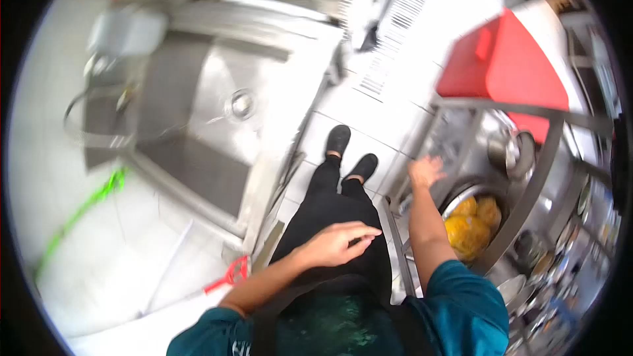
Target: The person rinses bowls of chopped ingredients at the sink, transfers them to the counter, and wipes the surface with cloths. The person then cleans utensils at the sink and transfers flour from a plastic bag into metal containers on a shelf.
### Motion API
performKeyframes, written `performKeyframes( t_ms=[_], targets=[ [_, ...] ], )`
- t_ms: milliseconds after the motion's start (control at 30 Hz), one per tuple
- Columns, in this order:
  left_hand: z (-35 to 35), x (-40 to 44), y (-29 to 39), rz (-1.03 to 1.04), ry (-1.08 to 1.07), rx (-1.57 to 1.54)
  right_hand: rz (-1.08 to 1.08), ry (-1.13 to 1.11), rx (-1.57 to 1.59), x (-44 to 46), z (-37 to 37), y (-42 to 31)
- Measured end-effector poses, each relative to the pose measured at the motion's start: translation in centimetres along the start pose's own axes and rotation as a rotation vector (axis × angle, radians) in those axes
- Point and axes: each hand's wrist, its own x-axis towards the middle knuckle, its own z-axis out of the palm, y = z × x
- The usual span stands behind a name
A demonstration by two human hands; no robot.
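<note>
My right hand (427, 171) reaches out over the near edge of a metal rack (552, 158), its fingers spread with nothing in them. Just beside that forearm, a round metal bowl (471, 192) holds yellow, plastic-looking bundles (469, 232). Clear plastic or glassy items (452, 135) lie blurred on the rack beyond my fingers. My left hand (343, 242) hovers in front of my dark apron and trousers, fingers loosely stretched and thumb apart, touching nothing that I can see.
To the left is a steel sink (221, 102) with a drain and a hose tap (122, 99). A red bin (501, 66) stands past the rack. Metal pots (521, 151) and blurred utensils fill the right side. A floor grate (395, 33) lies ahead; a red handle (231, 273) is low left.
</note>
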Motion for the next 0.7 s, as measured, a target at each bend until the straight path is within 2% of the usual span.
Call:
performKeyframes(
  t_ms=[33,67,100,133,167,200,233,267,300,333,367,400,433,500,533,567,600,633,667,700],
  targets=[
    [-2.2,-1.7,3.2,0.024,0.154,-0.143,0.004,-0.124,0.041,-1.1,-1.1,0.0],
    [-4.5,-3.6,5.3,0.059,0.342,-0.224,-0.002,-0.110,0.036,-2.5,-2.3,-0.5],
    [-7.5,-5.0,5.6,0.271,0.637,0.084,-0.080,-0.071,0.088,-4.7,-4.9,-1.1],
    [-10.9,-6.1,5.1,0.362,0.958,0.097,-0.145,-0.038,0.144,-6.8,-7.3,-1.4],
    [-15.1,-7.8,5.4,0.281,1.279,0.228,-0.175,-0.021,0.140,-8.1,-8.0,-1.2],
    [-19.8,-9.7,3.0,0.193,1.562,0.246,-0.352,0.196,0.353,-8.9,-8.7,-1.2],
    [-24.1,-11.5,2.2,0.290,1.773,0.138,-0.529,0.407,0.567,-9.6,-9.7,-1.8],
    [-28.5,-13.8,-0.3,0.320,1.901,-0.099,-0.554,0.415,0.562,-11.2,-11.5,-3.0],
    [-32.6,-15.8,-3.4,0.272,1.956,-0.302,-0.720,0.478,0.676,-14.4,-14.7,-4.3],
    [-36.9,-17.4,-6.3,-0.061,2.018,-0.209,-0.882,0.541,0.788,-17.5,-17.4,-6.0],
    [-40.2,-18.1,-7.8,-0.067,2.004,-0.048,-0.880,0.553,0.784,-19.7,-18.9,-7.5],
    [-42.6,-18.4,-9.2,-0.076,1.978,0.105,-1.070,0.499,0.830,-21.6,-20.3,-9.2],
    [-44.9,-18.7,-10.5,-0.063,1.966,0.089,-1.254,0.446,0.871,-23.4,-21.5,-11.4],
    [-47.2,-18.5,-13.1,0.030,1.294,-0.431,-1.279,0.290,1.006,-27.6,-23.1,-17.0],
    [-45.3,-17.5,-13.4,0.021,1.103,-0.542,-1.250,0.117,1.014,-30.1,-24.8,-20.0],
    [-42.2,-16.3,-13.0,0.021,0.903,-0.633,-1.190,-0.180,0.977,-30.1,-23.9,-23.5],
    [-38.5,-14.7,-11.7,0.045,0.884,-0.747,-1.159,-0.342,0.955,-31.0,-23.4,-27.4],
    [-35.8,-13.3,-10.5,0.069,0.850,-0.854,-1.132,-0.539,1.268,-32.8,-22.5,-31.1],
    [-35.1,-12.7,-11.9,0.109,0.952,-0.898,-1.212,-0.406,0.952,-33.4,-21.9,-34.9],
    [-34.9,-12.4,-14.6,0.136,1.067,-0.946,-1.432,-0.188,1.079,-33.8,-18.9,-38.7]
  ],
)
